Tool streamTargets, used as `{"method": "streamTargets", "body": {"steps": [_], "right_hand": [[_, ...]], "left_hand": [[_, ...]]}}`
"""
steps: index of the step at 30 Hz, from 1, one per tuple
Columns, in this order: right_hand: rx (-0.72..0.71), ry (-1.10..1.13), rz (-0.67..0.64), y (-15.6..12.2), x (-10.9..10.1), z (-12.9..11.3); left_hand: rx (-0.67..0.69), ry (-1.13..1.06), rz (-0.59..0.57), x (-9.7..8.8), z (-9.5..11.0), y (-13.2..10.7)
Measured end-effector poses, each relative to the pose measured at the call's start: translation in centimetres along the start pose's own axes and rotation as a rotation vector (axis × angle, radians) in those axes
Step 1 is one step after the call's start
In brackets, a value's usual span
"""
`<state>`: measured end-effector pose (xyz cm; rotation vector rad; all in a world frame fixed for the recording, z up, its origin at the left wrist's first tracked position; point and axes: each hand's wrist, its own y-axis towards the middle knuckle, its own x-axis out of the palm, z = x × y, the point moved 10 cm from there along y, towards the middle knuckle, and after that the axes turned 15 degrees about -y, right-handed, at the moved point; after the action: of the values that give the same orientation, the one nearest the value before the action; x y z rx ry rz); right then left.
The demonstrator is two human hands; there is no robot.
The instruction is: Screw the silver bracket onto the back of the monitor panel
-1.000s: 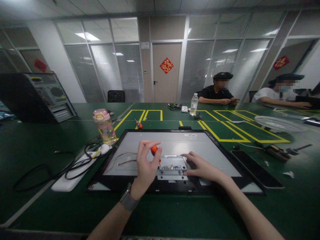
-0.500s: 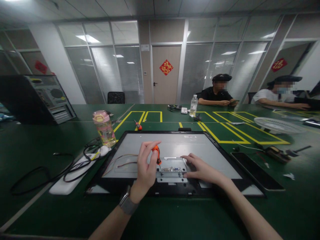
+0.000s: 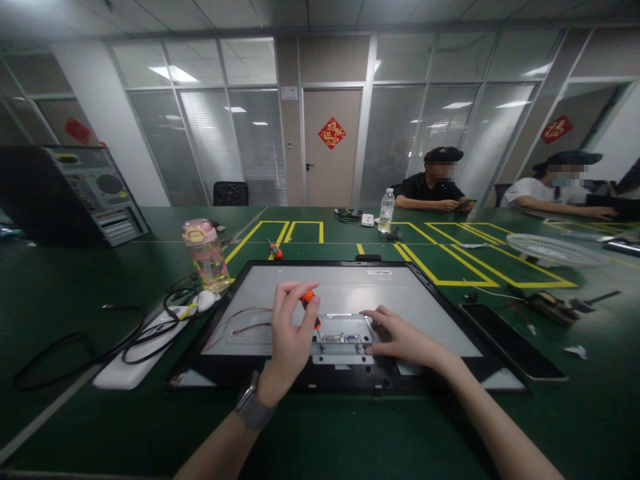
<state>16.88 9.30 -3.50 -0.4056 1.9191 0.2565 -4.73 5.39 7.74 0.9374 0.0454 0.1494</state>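
My left hand (image 3: 293,330), with a watch on its wrist, is closed around an orange-and-black screwdriver (image 3: 309,303). The screwdriver tilts, and its tip points down at the left part of a small metal bracket (image 3: 343,360). Connector ports (image 3: 345,339) line the middle of that bracket. At its right side my right hand (image 3: 397,337) holds the edge, thumb near the front and fingers near the back. Beneath lies a display panel (image 3: 420,300) with a grey metal back and black frame, flat on the table. Thin wires (image 3: 245,327) run across its left part.
Left of the panel are a white power strip (image 3: 135,360) with black cables and a pink-lidded bottle (image 3: 200,257). A red screwdriver (image 3: 275,251) lies behind it. At right sit a black phone-like slab (image 3: 510,340) and a white round grille (image 3: 550,248). Two people sit across the table.
The orange screwdriver handle leans slightly more to the left, and my left fingers have shifted a little around it. My right hand stays at the bracket. The whole view has shifted slightly.
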Motion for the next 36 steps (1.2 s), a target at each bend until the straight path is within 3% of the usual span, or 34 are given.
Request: {"method": "streamTargets", "body": {"steps": [8, 16, 23, 36], "right_hand": [[0.009, 0.006, -0.016, -0.2, -0.2, -0.3], [0.004, -0.019, -0.001, 0.0, -0.1, -0.1], [0.027, 0.006, -0.010, -0.1, -0.1, 0.0], [0.026, 0.014, -0.002, 0.0, 0.1, 0.1]], "left_hand": [[-0.080, -0.141, -0.019, 0.0, -0.9, -0.2], [-0.012, -0.018, 0.018, -0.2, -0.1, 0.2], [-0.111, -0.139, 0.004, -0.1, -1.6, -0.4], [-0.032, -0.061, -0.034, 0.0, -0.7, -0.2]]}}
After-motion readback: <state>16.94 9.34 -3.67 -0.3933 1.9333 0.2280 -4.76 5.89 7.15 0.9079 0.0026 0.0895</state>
